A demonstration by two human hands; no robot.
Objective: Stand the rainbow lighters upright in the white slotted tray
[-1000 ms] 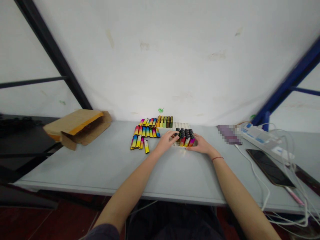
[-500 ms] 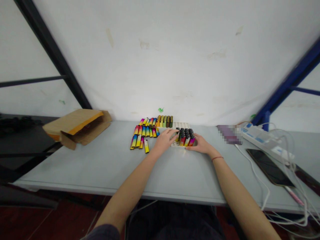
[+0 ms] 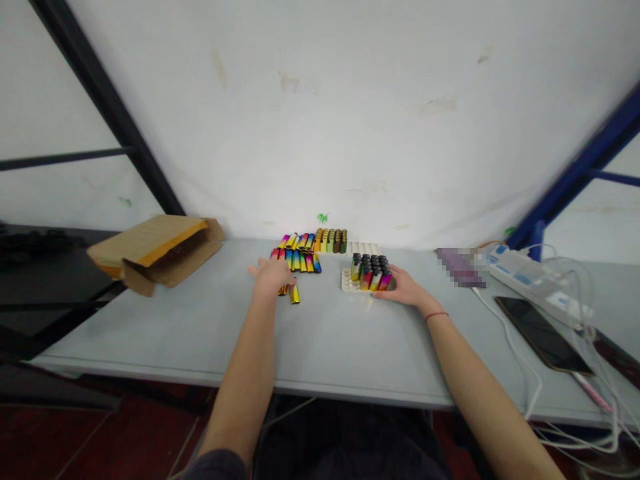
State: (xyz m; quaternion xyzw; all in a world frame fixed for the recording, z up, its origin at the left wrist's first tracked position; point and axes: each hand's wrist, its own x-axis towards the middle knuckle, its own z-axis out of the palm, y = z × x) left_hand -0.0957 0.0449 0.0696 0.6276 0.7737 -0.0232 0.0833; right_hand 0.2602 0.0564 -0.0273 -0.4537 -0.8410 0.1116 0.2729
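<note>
Rows of shiny multicoloured lighters [image 3: 303, 262] lie flat on the table, left of centre. My left hand [image 3: 273, 275] is over the near rows, its outer fingers spread to the left. It covers some of the lighters, and its fingertips are partly hidden. A single lighter [image 3: 295, 292] lies just right of that hand. My right hand [image 3: 404, 288] grips the right side of a white tray [image 3: 350, 283] with holes, thumb at its front edge. Several black-topped lighters [image 3: 375, 273] stand upright in the tray; holes show at its left end.
Behind, a block of upright lighters [image 3: 331, 241] stands beside another white holed tray [image 3: 366, 248]. An open cardboard box [image 3: 160, 250] is at the left. On the right lie a phone [image 3: 543, 333], a power strip [image 3: 535, 280], white cables and a partly blurred purple item [image 3: 457, 267].
My left hand has moved left from the tray to the lying lighters. A light-coloured lighter now shows upright at the tray's left. My right hand has stayed at the tray.
</note>
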